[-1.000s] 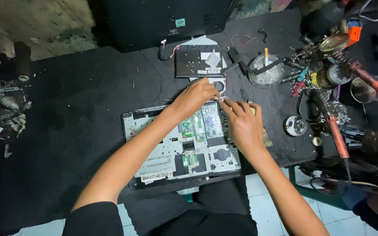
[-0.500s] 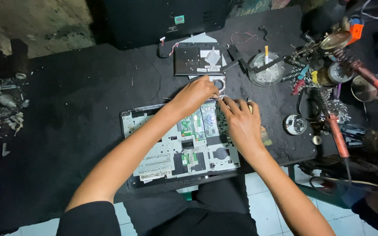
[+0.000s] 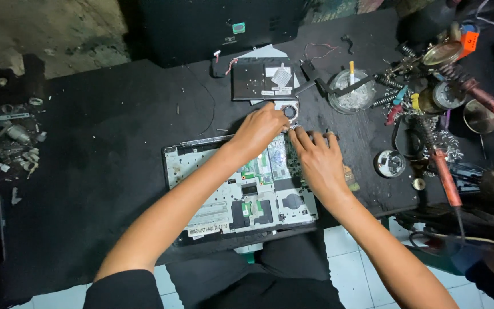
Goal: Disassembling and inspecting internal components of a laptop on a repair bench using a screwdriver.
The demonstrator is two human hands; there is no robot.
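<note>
Hands at the far edge of an opened laptop chassis (image 3: 241, 194).
Left hand (image 3: 261, 130) fingers curl on the cooling fan (image 3: 289, 111) beyond it; right hand (image 3: 318, 160) fingers spread flat on the motherboard, still seated.

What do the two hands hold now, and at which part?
It cannot be told that either holds anything. The left hand rests on the far edge of the opened laptop base, beside the small fan; the right hand lies flat on its right side.
</note>
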